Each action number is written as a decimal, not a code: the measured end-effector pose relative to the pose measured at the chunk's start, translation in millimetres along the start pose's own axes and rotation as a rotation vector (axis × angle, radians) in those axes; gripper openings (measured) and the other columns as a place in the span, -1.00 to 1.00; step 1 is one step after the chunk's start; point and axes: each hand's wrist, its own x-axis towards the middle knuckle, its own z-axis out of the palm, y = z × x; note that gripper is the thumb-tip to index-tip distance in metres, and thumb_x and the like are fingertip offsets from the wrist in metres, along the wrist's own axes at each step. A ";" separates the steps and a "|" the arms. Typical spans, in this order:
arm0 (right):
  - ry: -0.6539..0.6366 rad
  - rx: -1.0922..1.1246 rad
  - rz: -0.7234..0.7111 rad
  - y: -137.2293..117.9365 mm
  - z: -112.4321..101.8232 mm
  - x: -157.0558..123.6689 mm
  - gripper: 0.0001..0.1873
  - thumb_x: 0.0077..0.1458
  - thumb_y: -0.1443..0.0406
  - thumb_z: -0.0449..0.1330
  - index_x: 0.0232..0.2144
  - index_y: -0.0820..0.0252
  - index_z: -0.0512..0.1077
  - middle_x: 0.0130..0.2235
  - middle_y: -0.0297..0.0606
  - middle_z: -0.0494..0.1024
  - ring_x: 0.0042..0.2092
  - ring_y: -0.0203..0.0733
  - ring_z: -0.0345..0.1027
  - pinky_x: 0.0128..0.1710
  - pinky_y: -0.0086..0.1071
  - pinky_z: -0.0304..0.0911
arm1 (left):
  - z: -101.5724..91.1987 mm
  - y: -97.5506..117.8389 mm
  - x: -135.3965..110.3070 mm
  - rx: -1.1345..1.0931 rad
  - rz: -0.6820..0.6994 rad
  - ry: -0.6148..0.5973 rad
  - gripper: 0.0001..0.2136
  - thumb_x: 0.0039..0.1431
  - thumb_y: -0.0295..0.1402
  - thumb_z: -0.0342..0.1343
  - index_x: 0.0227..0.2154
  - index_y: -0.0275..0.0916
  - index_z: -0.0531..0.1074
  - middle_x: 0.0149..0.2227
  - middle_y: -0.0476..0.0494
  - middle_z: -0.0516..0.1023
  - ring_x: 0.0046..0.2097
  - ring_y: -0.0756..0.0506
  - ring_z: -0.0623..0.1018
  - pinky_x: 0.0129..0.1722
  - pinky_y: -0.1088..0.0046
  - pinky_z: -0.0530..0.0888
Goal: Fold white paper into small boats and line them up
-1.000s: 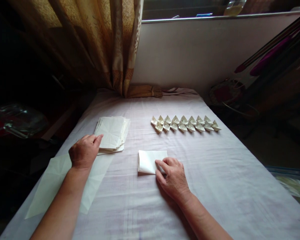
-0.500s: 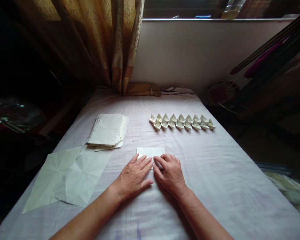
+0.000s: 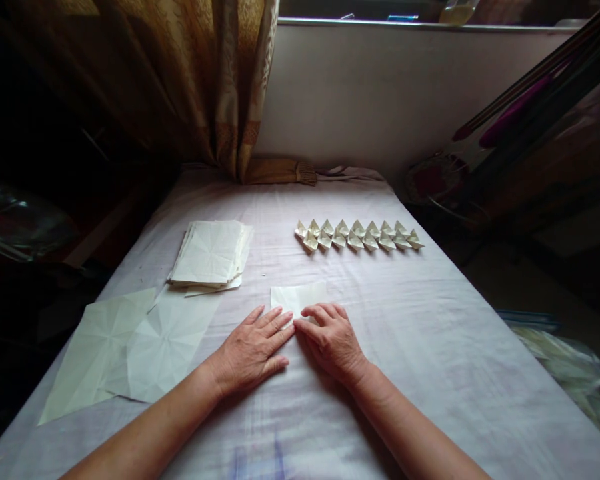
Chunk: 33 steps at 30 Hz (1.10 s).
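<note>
A small white sheet of paper [image 3: 300, 294], seemingly folded, lies on the cloth in front of me. Its near part is hidden under my fingers. My left hand [image 3: 253, 350] rests flat, palm down, with the fingers apart and the fingertips over the paper's left and near side. At the near right side, my right hand [image 3: 333, 339] has its fingers bent, with thumb and forefinger closed on the paper's edge. Beyond the sheet stand two rows of small folded paper pieces [image 3: 356, 240] with pointed ends.
A stack of creased paper [image 3: 207, 253] lies at the left. Nearer are two loose creased sheets [image 3: 167, 353]. A pale cloth [image 3: 430, 400] covers the table. Behind it hang a gold curtain [image 3: 230, 87] and a white wall [image 3: 355, 100]. Plastic bags [image 3: 565, 367] lie low at the right.
My left hand has slid a little left along the paper. The right thumb and forefinger have shifted left, and the right arm leans further out. The whole view has tilted slightly.
</note>
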 end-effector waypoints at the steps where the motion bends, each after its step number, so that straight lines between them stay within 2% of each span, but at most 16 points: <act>1: -0.013 0.006 -0.019 -0.1 -0.1 -0.9 -0.79 0.22 0.35 0.14 -0.17 -0.02 0.52 -0.16 -0.30 0.56 -0.10 -0.18 0.31 0.04 -0.21 -0.02 | 0.8 -0.1 0.5 0.000 0.002 0.005 -0.49 0.31 -0.08 -0.05 0.26 -0.14 0.18 0.29 -0.19 0.27 0.31 -0.21 0.23 0.29 0.12 0.04; 5: -0.066 0.043 -0.024 2.5 -6.2 -8.2 -0.77 0.23 0.30 0.13 -0.09 -0.04 0.49 -0.10 -0.33 0.58 -0.03 -0.17 0.34 0.21 -0.10 -0.20 | 1.7 -1.8 1.8 0.020 0.030 0.007 -0.50 0.32 -0.08 -0.07 0.25 -0.14 0.20 0.29 -0.21 0.27 0.31 -0.23 0.24 0.29 0.11 0.02; 10: -0.101 0.017 -0.044 17.2 -21.1 -25.6 -0.74 0.22 0.25 0.15 -0.06 -0.02 0.50 0.01 -0.33 0.56 0.06 -0.13 0.35 0.28 -0.10 -0.29 | -4.6 -5.7 -2.0 0.033 0.051 -0.032 -0.53 0.34 -0.08 -0.12 0.24 -0.11 0.23 0.29 -0.15 0.28 0.29 -0.19 0.27 0.30 0.15 -0.01; 19: -0.118 -0.053 -0.028 39.8 -39.9 -43.6 -0.72 0.24 0.29 0.09 -0.06 0.02 0.52 -0.01 -0.31 0.59 0.09 -0.06 0.37 0.26 -0.02 -0.19 | -17.9 -19.3 -26.3 0.053 0.048 -0.047 -0.55 0.35 -0.08 -0.11 0.22 -0.10 0.26 0.24 -0.04 0.36 0.25 -0.17 0.33 0.32 0.19 -0.11; 23: -0.059 -0.019 -0.025 34.2 -44.0 -29.7 -0.77 0.22 0.32 0.10 -0.20 0.02 0.55 -0.12 -0.34 0.64 -0.07 -0.13 0.47 0.24 -0.03 -0.13 | -20.2 -17.9 -27.3 0.056 0.044 0.021 -0.58 0.33 -0.09 -0.06 0.16 -0.09 0.32 0.18 -0.01 0.44 0.21 -0.17 0.37 0.31 0.20 -0.06; 25: -0.008 0.010 0.019 26.7 -40.4 -15.3 -0.76 0.25 0.33 0.07 -0.26 0.06 0.55 -0.15 -0.31 0.65 -0.10 -0.17 0.48 0.23 -0.07 -0.08 | -21.1 -16.6 -22.0 0.028 0.016 0.075 -0.63 0.31 -0.09 -0.03 0.09 -0.08 0.39 0.11 0.00 0.51 0.15 -0.16 0.42 0.30 0.20 -0.02; 27: 0.012 0.024 0.057 16.9 -30.4 0.3 -0.71 0.27 0.31 0.02 -0.11 0.11 0.52 -0.04 -0.20 0.60 -0.02 -0.14 0.45 0.20 -0.11 0.00 | -22.9 -16.4 -13.7 -0.009 0.013 0.114 -0.71 0.31 -0.13 -0.01 -0.03 -0.07 0.47 0.01 0.03 0.57 0.08 -0.14 0.46 0.27 0.20 0.03; 30: -0.156 0.005 0.116 2.7 -6.8 16.1 -0.47 0.22 0.14 0.10 0.20 0.17 0.31 0.26 -0.05 0.28 0.26 0.05 0.15 0.22 -0.05 0.01 | -28.4 -18.2 -0.6 -0.077 0.018 0.129 -0.80 0.32 -0.20 0.02 -0.21 -0.06 0.54 -0.16 0.04 0.63 -0.04 -0.09 0.51 0.23 0.22 0.09; 32: -0.294 0.019 0.149 -3.3 7.8 18.6 -0.36 0.18 0.02 0.13 0.25 0.08 0.23 0.33 -0.05 0.12 0.33 0.11 -0.01 0.26 0.02 -0.09 | -33.1 -19.8 5.7 -0.119 0.014 0.109 -0.80 0.32 -0.24 0.02 -0.30 -0.08 0.56 -0.23 0.05 0.64 -0.12 -0.06 0.52 0.20 0.24 0.13; 33: -0.342 0.025 0.173 -4.9 13.0 18.1 -0.36 0.20 0.00 0.10 0.26 0.05 0.22 0.35 -0.06 0.08 0.35 0.11 -0.06 0.28 0.05 -0.16 | -35.4 -20.8 7.8 -0.132 0.018 0.099 -0.79 0.31 -0.25 0.02 -0.34 -0.09 0.56 -0.26 0.05 0.64 -0.15 -0.05 0.52 0.19 0.25 0.13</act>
